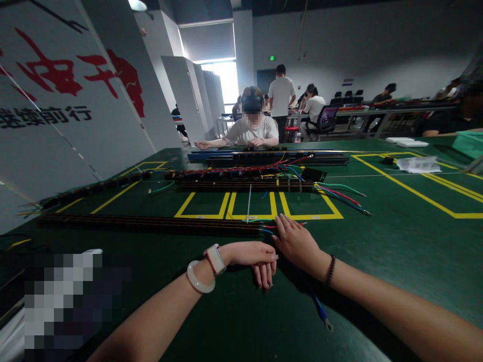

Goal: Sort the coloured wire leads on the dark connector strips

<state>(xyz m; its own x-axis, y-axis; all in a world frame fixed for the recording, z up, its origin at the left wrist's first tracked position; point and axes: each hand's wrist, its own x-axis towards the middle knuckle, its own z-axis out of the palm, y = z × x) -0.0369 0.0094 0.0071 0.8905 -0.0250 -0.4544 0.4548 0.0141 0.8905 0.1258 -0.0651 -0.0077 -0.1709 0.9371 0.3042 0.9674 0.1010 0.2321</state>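
A blue wire with a metal ring end [320, 310] lies on the green table [211, 327], nearer the viewer than all the fingers. The left hand [254, 256], with a watch [216, 259] and a pale bangle [199, 277] behind it, hangs bent at the wrist, its fingers close together and curled downward; whether they grip anything I cannot tell. Just right of those fingers is the right hand [298, 246], a beaded bracelet [331, 269] at its wrist, its fingers together and laid forward over some wires. Whether they pinch them is hidden. A red wire [300, 225] shows past these fingers on the right. The long black bar [151, 223] lies left of the right fingertips, its wired end just beside them. Beyond the fingertips are yellow tape outlines [204, 216] and a thin white strip [249, 201]. Farther ahead lies another dark bar [226, 185], coloured wires [345, 195] at its right end. Well beyond the fingers, a person in a white shirt [266, 131] sits across the table.
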